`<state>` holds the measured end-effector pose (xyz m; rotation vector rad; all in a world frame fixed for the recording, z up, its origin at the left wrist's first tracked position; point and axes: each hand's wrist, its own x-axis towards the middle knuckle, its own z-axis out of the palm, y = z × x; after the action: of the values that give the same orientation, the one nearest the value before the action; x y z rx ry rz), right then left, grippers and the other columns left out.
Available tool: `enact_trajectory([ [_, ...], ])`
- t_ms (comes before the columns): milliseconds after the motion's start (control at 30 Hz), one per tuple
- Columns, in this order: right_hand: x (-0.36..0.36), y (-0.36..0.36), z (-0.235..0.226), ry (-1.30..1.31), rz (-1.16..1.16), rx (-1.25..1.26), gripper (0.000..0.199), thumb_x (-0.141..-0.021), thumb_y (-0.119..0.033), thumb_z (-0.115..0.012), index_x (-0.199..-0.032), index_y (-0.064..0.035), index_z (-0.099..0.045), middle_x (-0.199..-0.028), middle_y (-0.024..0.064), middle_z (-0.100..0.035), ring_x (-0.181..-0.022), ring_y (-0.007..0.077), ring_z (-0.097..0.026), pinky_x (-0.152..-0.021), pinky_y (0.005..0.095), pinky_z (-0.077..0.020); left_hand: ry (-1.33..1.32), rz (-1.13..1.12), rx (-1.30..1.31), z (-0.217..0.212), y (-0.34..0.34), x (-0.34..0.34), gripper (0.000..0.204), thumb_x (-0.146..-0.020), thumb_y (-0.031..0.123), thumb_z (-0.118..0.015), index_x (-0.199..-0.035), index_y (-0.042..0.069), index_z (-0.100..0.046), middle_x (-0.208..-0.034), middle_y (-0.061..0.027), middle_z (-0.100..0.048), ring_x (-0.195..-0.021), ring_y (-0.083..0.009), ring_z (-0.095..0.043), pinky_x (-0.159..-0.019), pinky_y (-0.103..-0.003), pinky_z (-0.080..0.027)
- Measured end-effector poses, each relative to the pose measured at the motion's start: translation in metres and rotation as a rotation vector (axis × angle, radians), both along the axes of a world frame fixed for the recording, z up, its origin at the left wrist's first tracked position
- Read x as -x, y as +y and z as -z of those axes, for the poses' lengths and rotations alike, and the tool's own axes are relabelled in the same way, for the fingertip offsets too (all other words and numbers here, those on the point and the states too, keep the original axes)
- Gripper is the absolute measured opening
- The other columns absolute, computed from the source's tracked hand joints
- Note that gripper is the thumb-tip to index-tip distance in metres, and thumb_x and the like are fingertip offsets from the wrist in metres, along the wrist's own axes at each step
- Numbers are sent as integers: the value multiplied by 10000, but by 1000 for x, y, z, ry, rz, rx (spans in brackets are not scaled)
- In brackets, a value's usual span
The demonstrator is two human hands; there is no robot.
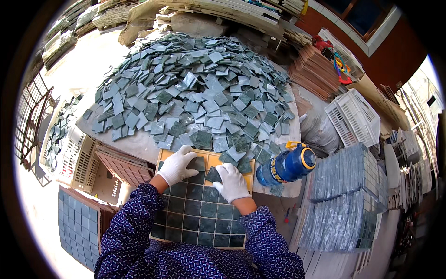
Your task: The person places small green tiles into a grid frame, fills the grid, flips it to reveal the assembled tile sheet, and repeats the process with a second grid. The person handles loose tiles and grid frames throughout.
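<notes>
A wooden frame (202, 155) lies in front of me, its lower rows filled with square dark-green stone tiles (193, 207) set in a grid. My left hand (175, 167), in a white glove, rests at the upper left of the grid, thumb and forefinger on either side of a green tile (199, 163). My right hand (232, 182), gloved the same way, pinches another tile (213, 175) that sits slightly turned beside the top row. Part of the top row is hidden under both hands.
A large heap of loose tiles (204, 88) covers the table beyond the frame. A blue bottle (284, 166) stands to the right. Farther right are wrapped tile stacks (334, 200) and a white crate (353, 117). At left are another white crate (80, 156) and a finished-looking tile sheet (78, 223).
</notes>
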<state>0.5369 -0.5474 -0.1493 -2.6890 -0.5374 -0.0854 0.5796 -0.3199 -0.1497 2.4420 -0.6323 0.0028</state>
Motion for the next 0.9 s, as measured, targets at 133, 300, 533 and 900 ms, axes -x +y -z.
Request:
enact_trajectory([
  [133, -8, 1, -7, 102, -73, 78, 425, -741, -185, -736, -1134, -119, -587, -1133, 119, -545, -1062, 316, -555, -886, 408, -481, 3, 7, 50, -6, 3, 11, 515, -700, 236, -765, -1134, 44, -565, -1148, -166, -534, -1001, -365, -580, -838, -410, -504],
  [300, -5, 4, -18, 182, -109, 129, 423, -791, -180, -693, -1191, -102, -580, -1187, 118, -535, -1066, 298, -560, -916, 393, -463, -19, 33, 130, -14, -3, 16, 495, -706, 249, -763, -1106, 38, -561, -1111, -161, -542, -976, -363, -581, -822, -426, -500],
  [533, 12, -38, -6, 66, 401, -245, 478, -793, -175, -693, -1235, -77, -536, -1254, 157, -518, -1124, 332, -542, -932, 416, -450, -10, 89, 11, -8, -25, 26, 515, -710, 256, -757, -1136, 52, -553, -1113, -153, -549, -986, -362, -573, -836, -418, -490],
  [900, -5, -28, 12, -92, 565, 64, 685, -777, -283, -695, -1340, -44, -386, -1254, 177, -537, -1056, 360, -578, -833, 437, -501, -60, 87, -34, 7, -47, 33, 496, -731, 250, -741, -1127, 47, -523, -1059, -152, -529, -970, -362, -565, -822, -420, -483],
])
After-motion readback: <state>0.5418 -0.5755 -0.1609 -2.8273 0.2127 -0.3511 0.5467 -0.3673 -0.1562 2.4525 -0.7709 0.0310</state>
